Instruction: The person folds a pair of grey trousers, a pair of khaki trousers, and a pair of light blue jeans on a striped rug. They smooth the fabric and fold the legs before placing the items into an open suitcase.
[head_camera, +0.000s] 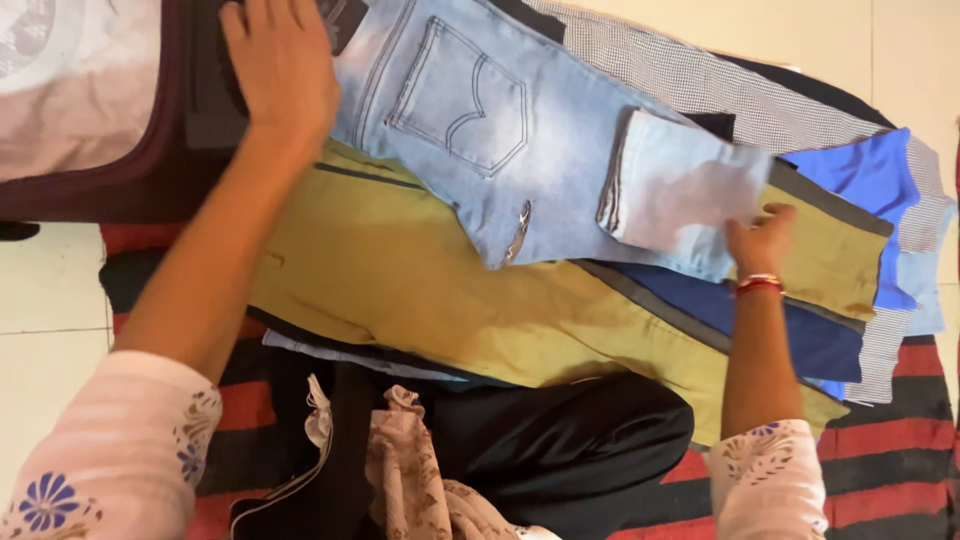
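Left hand (280, 70) lies flat, fingers spread wide, pressing the waistband end of the pale blue jeans (500, 130), which rest folded on top of the stack. Directly under the jeans — olive-yellow trousers (420, 290), and under those a dark blue garment (800, 335) over a checked cloth (720, 85). Right hand (760, 240) sits at the folded leg end of the jeans, fingers curled narrowly on the hem edge. Beneath the whole stack — a red-and-black striped mat (880, 440).
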